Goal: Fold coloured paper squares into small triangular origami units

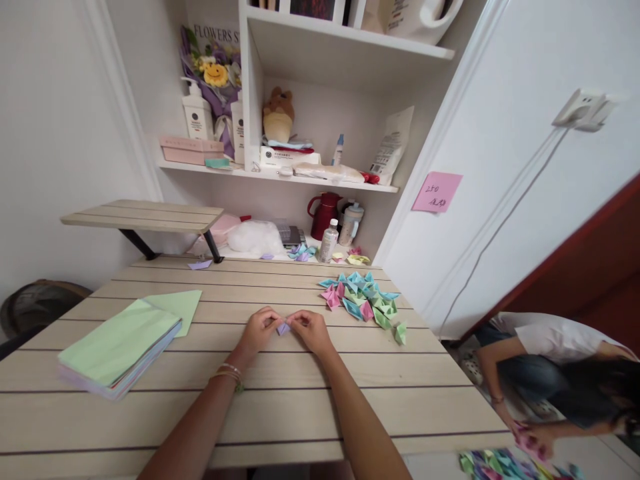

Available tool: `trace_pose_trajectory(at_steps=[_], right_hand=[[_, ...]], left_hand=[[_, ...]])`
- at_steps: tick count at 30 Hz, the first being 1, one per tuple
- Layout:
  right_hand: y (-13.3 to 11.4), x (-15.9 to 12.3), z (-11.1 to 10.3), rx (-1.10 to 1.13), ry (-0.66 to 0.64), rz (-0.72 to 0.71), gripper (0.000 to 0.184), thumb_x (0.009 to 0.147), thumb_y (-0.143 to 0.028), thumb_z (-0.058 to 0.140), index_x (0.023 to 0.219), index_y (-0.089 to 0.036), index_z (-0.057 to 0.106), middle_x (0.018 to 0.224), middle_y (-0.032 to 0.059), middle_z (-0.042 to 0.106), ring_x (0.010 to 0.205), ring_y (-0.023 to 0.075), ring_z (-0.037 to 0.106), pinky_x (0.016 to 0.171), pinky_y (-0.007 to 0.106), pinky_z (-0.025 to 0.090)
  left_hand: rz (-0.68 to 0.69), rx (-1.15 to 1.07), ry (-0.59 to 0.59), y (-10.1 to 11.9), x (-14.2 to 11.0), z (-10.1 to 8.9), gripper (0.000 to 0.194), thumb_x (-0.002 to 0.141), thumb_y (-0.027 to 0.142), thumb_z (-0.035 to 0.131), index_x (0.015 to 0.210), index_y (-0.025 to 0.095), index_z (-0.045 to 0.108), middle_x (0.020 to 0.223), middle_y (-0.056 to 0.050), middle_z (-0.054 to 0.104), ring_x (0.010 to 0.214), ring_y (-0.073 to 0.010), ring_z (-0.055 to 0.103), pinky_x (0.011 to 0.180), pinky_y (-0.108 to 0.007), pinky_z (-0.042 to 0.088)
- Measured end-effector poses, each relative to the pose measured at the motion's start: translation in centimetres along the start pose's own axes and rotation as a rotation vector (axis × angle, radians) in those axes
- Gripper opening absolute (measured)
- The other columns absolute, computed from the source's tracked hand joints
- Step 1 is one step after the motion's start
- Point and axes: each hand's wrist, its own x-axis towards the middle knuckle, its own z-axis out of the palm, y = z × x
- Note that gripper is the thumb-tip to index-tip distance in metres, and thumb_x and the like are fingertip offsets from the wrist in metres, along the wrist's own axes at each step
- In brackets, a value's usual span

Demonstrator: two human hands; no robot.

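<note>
Between my two hands, low over the middle of the desk, is a small folded piece of purple paper [283, 328]. My left hand [261, 328] pinches its left side, with bracelets around the wrist. On the other side, my right hand [309, 328] grips the right edge between thumb and fingers. Part of the paper hides behind my fingertips. To the right of my hands lies a cluster of folded paper boats [357, 293] in blue, pink and green. A stack of paper sheets [120, 340], light green on top, rests on the left.
A small raised shelf [145, 217] stands at the desk's back left. Behind are a clear bottle [329, 241], a red jug [325, 215] and cubby shelves. At lower right a person [555, 373] crouches on the floor beside more folded paper [500, 463].
</note>
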Motion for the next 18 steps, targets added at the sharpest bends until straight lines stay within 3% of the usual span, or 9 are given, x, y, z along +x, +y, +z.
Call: trace_pose_trajectory(at_steps=[10,18], right_hand=[[0.5,0.0,1.3,0.145,0.047,0.1,0.02,0.069,-0.033,0.06,0.071,-0.014,0.065,0.054,0.0007,0.06,0.046,0.0109,0.052,0.046,0.021,0.043],[0.5,0.0,1.5,0.098,0.099,0.116,0.026,0.069,-0.038,0.059,0.073,-0.013,0.065,0.052,0.0006,0.059,0.045,0.0101,0.05,0.045,0.02,0.042]], left_hand=[[-0.001,0.006,0.076,0.8,0.0,0.0,0.017,0.074,0.029,0.055,0.065,0.017,0.062,0.068,-0.003,0.058,0.068,-0.0154,0.055,0.055,-0.023,0.043],[-0.033,-0.065,0.204,0.6,0.2,0.0,0.016,0.074,0.029,0.055,0.065,0.016,0.06,0.068,-0.002,0.057,0.068,-0.0144,0.055,0.059,-0.023,0.045]])
